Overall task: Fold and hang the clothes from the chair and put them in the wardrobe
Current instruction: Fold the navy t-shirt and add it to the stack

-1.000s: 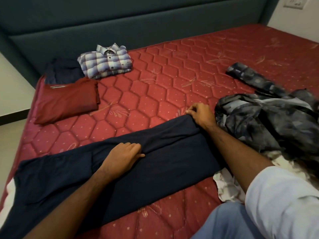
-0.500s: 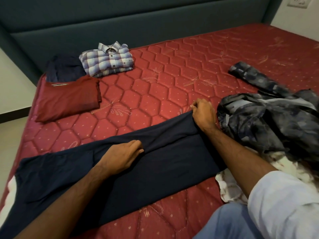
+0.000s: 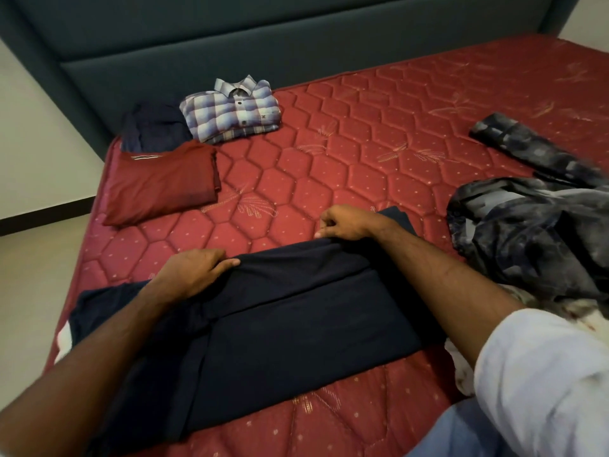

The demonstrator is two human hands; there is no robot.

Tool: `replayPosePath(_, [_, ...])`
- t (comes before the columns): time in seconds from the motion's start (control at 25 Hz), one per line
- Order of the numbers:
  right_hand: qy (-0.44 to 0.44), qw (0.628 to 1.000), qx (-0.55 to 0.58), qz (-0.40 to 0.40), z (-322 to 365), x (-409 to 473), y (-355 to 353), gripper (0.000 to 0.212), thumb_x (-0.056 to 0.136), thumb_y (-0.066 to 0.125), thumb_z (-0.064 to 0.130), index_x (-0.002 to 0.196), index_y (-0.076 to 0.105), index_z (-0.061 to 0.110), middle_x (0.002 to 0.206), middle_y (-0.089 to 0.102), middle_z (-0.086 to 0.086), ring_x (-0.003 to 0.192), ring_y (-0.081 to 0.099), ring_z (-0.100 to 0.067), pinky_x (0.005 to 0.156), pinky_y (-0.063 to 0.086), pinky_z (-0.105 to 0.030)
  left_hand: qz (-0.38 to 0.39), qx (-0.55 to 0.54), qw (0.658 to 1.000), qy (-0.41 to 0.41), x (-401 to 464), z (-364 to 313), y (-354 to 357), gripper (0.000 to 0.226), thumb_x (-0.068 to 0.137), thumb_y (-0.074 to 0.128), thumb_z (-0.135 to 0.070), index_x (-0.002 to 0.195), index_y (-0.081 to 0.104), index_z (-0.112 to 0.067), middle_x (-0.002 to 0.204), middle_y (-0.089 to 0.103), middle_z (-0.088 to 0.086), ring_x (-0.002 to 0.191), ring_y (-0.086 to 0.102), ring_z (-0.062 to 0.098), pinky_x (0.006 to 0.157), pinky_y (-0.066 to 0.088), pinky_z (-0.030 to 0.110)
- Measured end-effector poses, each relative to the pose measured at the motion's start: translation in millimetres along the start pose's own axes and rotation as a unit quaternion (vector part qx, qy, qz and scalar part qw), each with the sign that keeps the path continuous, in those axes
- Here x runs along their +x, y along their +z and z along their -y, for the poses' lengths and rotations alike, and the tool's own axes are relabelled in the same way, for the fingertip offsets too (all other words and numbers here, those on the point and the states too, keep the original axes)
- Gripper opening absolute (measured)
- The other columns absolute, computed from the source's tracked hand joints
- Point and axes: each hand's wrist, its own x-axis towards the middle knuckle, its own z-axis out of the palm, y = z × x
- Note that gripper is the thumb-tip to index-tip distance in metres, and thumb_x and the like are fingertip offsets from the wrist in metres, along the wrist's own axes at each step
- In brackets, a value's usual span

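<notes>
A dark navy garment lies stretched across the near part of the red quilted mattress. My left hand grips its far edge at the left, fingers curled over the cloth. My right hand pinches the same far edge further right, lifting a ridge of fabric off the bed. A layer of the garment is folded over itself along a crease running left to right.
Folded clothes sit at the far left: a checked shirt, a maroon top and a dark garment. An unfolded grey patterned garment is heaped at the right over pale cloth. A teal headboard backs the bed.
Both hands have taken up the garment's far edge and drawn it leftward and up. My right hand moved left from the garment's right end. The camera has shifted closer.
</notes>
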Motion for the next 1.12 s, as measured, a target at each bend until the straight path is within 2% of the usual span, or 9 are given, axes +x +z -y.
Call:
replayPosePath(0.08, [0.009, 1.000, -0.013, -0.009, 1, 4, -4, 0.026, 0.100, 0.064, 0.032, 0.079, 0.056, 0.019, 0.079, 0.058, 0.000, 0.078, 0.053, -0.018, 0.064, 0.035, -0.030, -0.042, -0.042, 0.998, -0.005, -5, 12, 2, 0.068, 0.087, 0.013, -0.081, 0.083, 0.044, -0.020, 0.089, 0.069, 0.012, 0.089, 0.067, 0.037, 0.070, 0.050, 0.045])
replayPosePath(0.28, [0.032, 0.979, -0.172, -0.104, 0, 4, 19, 0.037, 0.102, 0.053, 0.047, 0.111, 0.056, 0.011, 0.118, 0.064, -0.007, 0.109, 0.062, -0.027, 0.077, 0.037, -0.035, -0.191, 0.059, 0.977, 0.071, -22, 11, 24, 0.049, 0.099, 0.029, -0.064, 0.088, 0.044, -0.019, 0.086, 0.061, 0.007, 0.072, 0.065, 0.035, 0.051, 0.037, 0.037])
replayPosePath(0.44, [0.086, 0.931, -0.256, -0.247, -31, -16, 18, 0.042, 0.101, 0.048, 0.050, 0.119, 0.053, 0.012, 0.125, 0.059, -0.011, 0.116, 0.055, -0.033, 0.093, 0.041, -0.047, -0.234, 0.143, 0.956, 0.102, -14, -4, 18, 0.047, 0.093, 0.038, -0.046, 0.118, 0.059, -0.012, 0.118, 0.061, 0.011, 0.095, 0.059, 0.035, 0.071, 0.041, 0.046])
replayPosePath(0.6, [0.265, 0.906, -0.105, -0.313, -84, -70, 10, 0.058, 0.099, 0.047, 0.060, 0.120, 0.054, 0.007, 0.130, 0.053, -0.018, 0.122, 0.048, -0.040, 0.100, 0.040, -0.054, -0.178, 0.041, 0.961, 0.210, -6, -89, 24, 0.050, 0.095, 0.038, -0.045, 0.139, 0.052, -0.024, 0.148, 0.047, 0.000, 0.130, 0.047, 0.023, 0.100, 0.042, 0.044])
replayPosePath(0.68, [0.313, 0.894, -0.017, -0.321, -100, -94, 3, 0.061, 0.099, 0.047, 0.060, 0.120, 0.056, 0.003, 0.131, 0.056, -0.023, 0.123, 0.050, -0.043, 0.101, 0.041, -0.051, -0.136, -0.001, 0.968, 0.210, 5, -142, 35, 0.055, 0.098, 0.032, -0.048, 0.147, 0.046, -0.028, 0.157, 0.039, -0.002, 0.142, 0.039, 0.022, 0.111, 0.038, 0.048])
replayPosePath(0.8, [0.306, 0.912, 0.055, -0.266, -103, -113, -8, 0.070, 0.097, 0.042, 0.067, 0.109, 0.066, 0.003, 0.117, 0.067, -0.026, 0.110, 0.063, -0.044, 0.094, 0.049, -0.045, -0.134, -0.048, 0.975, 0.172, 21, -205, 40, 0.050, 0.097, 0.032, -0.051, 0.138, 0.052, -0.031, 0.155, 0.040, -0.005, 0.140, 0.040, 0.023, 0.108, 0.036, 0.050])
replayPosePath(0.92, [0.299, 0.937, 0.037, -0.177, -99, -116, -8, 0.067, 0.094, 0.045, 0.071, 0.094, 0.065, 0.008, 0.102, 0.069, -0.017, 0.096, 0.066, -0.037, 0.079, 0.050, -0.038, -0.208, -0.012, 0.968, 0.142, 34, -241, 32, 0.027, 0.094, 0.055, -0.048, 0.110, 0.059, -0.027, 0.124, 0.053, -0.004, 0.106, 0.053, 0.022, 0.081, 0.038, 0.043])
replayPosePath(1.0, [0.296, 0.941, 0.026, -0.164, -98, -114, -5, 0.058, 0.093, 0.052, 0.067, 0.071, 0.054, 0.013, 0.075, 0.060, -0.007, 0.070, 0.059, -0.028, 0.058, 0.038, -0.031, -0.217, -0.010, 0.967, 0.135, 40, -250, 28, 0.021, 0.094, 0.061, -0.044, 0.100, 0.057, -0.024, 0.106, 0.056, -0.003, 0.093, 0.055, 0.023, 0.076, 0.037, 0.042])
replayPosePath(1.12, [0.283, 0.945, 0.028, -0.164, -96, -112, 0, 0.060, 0.092, 0.058, 0.063, 0.059, 0.040, 0.017, 0.060, 0.041, -0.001, 0.053, 0.041, -0.017, 0.048, 0.025, -0.030, -0.235, -0.061, 0.960, 0.141, 44, -250, 27, 0.014, 0.099, 0.052, -0.036, 0.095, 0.053, -0.023, 0.096, 0.056, -0.004, 0.087, 0.056, 0.023, 0.075, 0.039, 0.042])
